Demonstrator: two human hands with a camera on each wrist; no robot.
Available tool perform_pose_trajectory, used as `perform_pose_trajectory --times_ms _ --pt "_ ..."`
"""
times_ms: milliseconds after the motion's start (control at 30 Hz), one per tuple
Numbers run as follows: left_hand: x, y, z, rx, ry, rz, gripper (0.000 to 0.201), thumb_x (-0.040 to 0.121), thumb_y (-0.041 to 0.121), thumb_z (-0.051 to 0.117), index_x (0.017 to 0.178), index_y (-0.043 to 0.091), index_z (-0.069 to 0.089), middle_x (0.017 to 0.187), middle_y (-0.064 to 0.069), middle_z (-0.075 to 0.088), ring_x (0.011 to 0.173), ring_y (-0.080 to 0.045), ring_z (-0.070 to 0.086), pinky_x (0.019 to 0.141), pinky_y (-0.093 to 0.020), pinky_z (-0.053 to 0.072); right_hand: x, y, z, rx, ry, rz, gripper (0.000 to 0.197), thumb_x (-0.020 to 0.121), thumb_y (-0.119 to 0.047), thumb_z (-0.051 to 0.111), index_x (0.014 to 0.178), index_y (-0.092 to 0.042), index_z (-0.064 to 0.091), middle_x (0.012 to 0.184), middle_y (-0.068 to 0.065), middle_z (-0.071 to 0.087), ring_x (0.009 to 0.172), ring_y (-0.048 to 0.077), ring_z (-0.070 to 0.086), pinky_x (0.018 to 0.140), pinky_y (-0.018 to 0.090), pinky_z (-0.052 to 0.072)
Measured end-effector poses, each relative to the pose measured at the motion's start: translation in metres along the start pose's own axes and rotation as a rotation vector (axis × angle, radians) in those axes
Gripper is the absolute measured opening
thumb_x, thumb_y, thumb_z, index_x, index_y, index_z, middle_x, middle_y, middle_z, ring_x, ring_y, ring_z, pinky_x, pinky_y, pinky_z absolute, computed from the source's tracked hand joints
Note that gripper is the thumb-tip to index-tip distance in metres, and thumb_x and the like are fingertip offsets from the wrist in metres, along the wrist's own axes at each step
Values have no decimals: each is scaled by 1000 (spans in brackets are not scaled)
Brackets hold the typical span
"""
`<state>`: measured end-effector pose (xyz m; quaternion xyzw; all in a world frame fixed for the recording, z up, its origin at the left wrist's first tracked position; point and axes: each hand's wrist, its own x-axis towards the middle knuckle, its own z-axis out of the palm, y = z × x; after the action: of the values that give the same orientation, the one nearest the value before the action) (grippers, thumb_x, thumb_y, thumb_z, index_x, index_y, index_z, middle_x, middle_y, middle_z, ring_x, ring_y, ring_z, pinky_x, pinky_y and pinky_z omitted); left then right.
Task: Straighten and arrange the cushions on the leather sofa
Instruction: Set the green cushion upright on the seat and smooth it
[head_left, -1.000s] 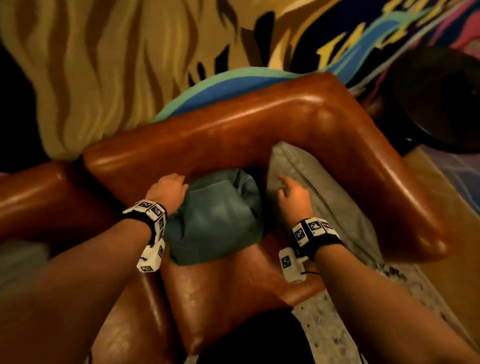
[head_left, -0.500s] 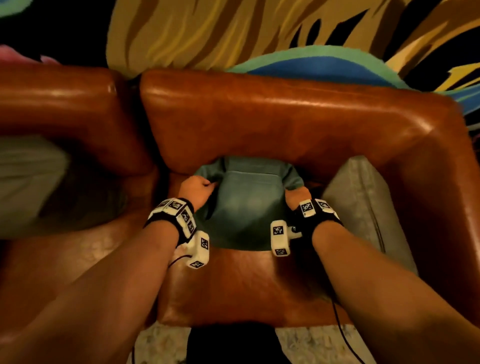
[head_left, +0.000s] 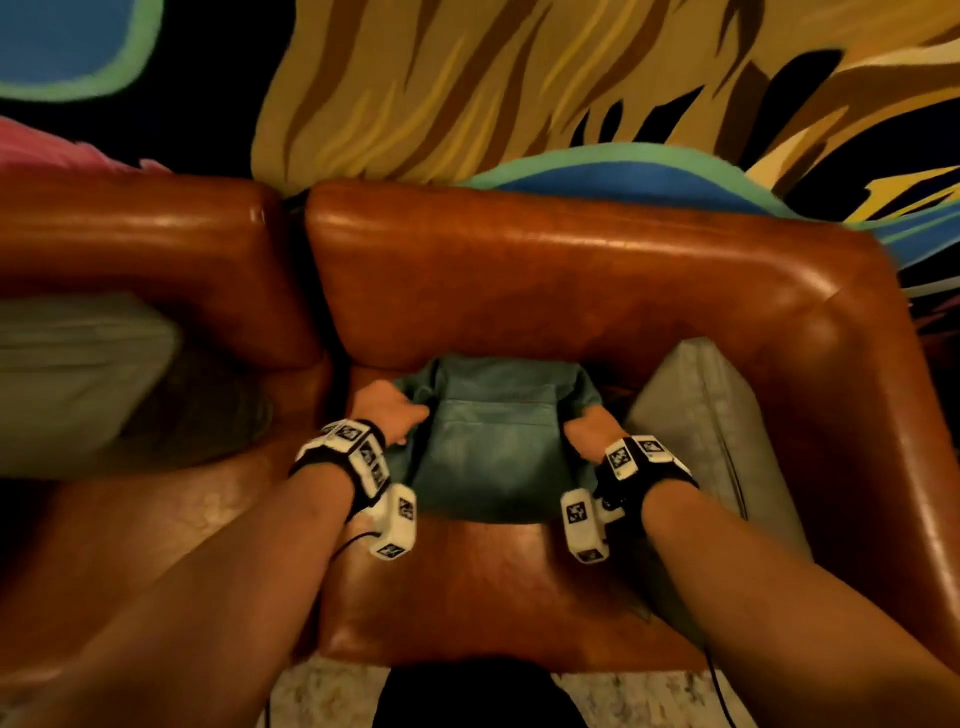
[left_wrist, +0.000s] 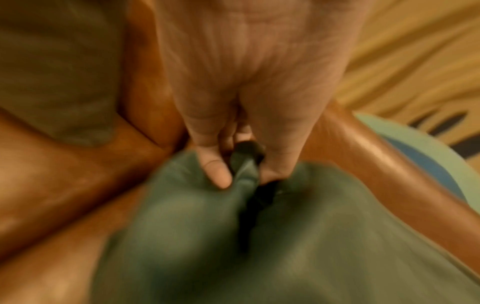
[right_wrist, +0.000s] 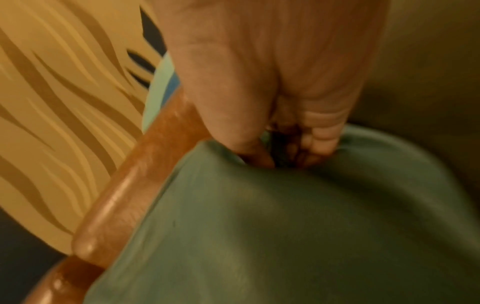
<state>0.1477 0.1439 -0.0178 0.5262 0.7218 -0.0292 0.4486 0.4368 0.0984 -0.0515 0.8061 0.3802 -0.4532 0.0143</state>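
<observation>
A teal cushion (head_left: 493, 441) leans against the backrest of the brown leather sofa (head_left: 545, 280), on its right-hand seat. My left hand (head_left: 389, 418) grips the cushion's left edge; in the left wrist view thumb and fingers pinch a fold of the teal cushion (left_wrist: 244, 176). My right hand (head_left: 589, 431) grips the right edge, its fingers dug into the teal cushion (right_wrist: 298, 216). A grey cushion (head_left: 706, 431) stands against the right armrest. Another grey cushion (head_left: 78, 379) lies on the left seat.
A gap (head_left: 306, 291) divides the two backrest sections. A colourful patterned wall (head_left: 467, 88) rises behind the sofa. The right armrest (head_left: 883, 415) curves round toward me. Speckled floor (head_left: 332, 696) shows below the seat's front edge.
My view has swung left and squared up to the sofa. My right hand went from hovering beside the teal cushion to gripping its right edge, and the cushion now stands centred against the backrest.
</observation>
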Motion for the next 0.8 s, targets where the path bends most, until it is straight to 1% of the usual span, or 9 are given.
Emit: perform_pose_trajectory --times_ms 67,167,267,367,433,533,600,667,800 --pt "-16 -15 -30 -12 61 21 21 83 24 70 71 7 70 73 -14 75 45 -13 66 48 -22 54 -6 16 -19 169 63 13 34 85 -14 58 113 3 66 106 25 67 88 29 60 90 44 54" --pt "-48 -34 -85 -112 162 59 6 88 8 67 91 4 70 84 -17 72 53 -18 65 45 -20 56 -33 23 -60 442 220 -4 38 84 -20 61 119 -8 66 106 20 67 105 37 64 97 54 52" --pt "-62 -48 -116 -212 288 91 12 91 9 62 99 7 71 94 -16 73 75 -28 70 66 -36 62 -67 10 -78 478 325 -103 26 96 -25 51 110 -26 72 105 19 65 101 32 61 95 49 50" --pt "-77 -34 -126 -553 299 72 18 94 7 53 91 11 70 85 -11 70 80 -28 66 74 -36 56 -93 -14 -78 537 434 -123 42 104 -33 47 117 2 65 113 28 65 108 40 61 81 37 42" --pt "-74 -28 -130 -676 294 30 19 95 10 48 96 10 67 92 -14 70 83 -26 64 79 -38 53 -112 -33 -80 568 430 -186 48 93 -41 66 119 -1 65 115 20 69 109 34 64 81 34 45" --pt "-19 -47 -133 -594 433 110 46 77 45 52 103 9 66 107 -20 71 96 -31 68 96 -56 52 -126 -46 -97 404 415 -318 53 79 -28 82 124 -6 63 118 15 69 112 30 64 93 36 49" --pt "-48 -25 -146 -545 511 140 59 80 60 55 103 7 67 103 -18 72 98 -34 69 92 -49 55 -133 -48 -118 304 470 -386 52 81 -26 81 126 -6 63 118 16 70 112 30 64 97 37 48" --pt "-107 13 -165 -434 628 184 55 91 54 60 104 1 68 103 -23 71 101 -39 66 88 -42 50 -134 -47 -139 287 575 -429 41 86 -33 75 115 -4 69 109 18 73 106 33 67 93 40 50" --pt "-120 37 -184 -245 720 188 62 97 53 50 102 -7 61 107 -32 65 106 -47 58 82 -44 41 -149 -62 -160 279 722 -343 48 101 -43 49 99 0 69 99 25 70 96 41 64 81 38 46"
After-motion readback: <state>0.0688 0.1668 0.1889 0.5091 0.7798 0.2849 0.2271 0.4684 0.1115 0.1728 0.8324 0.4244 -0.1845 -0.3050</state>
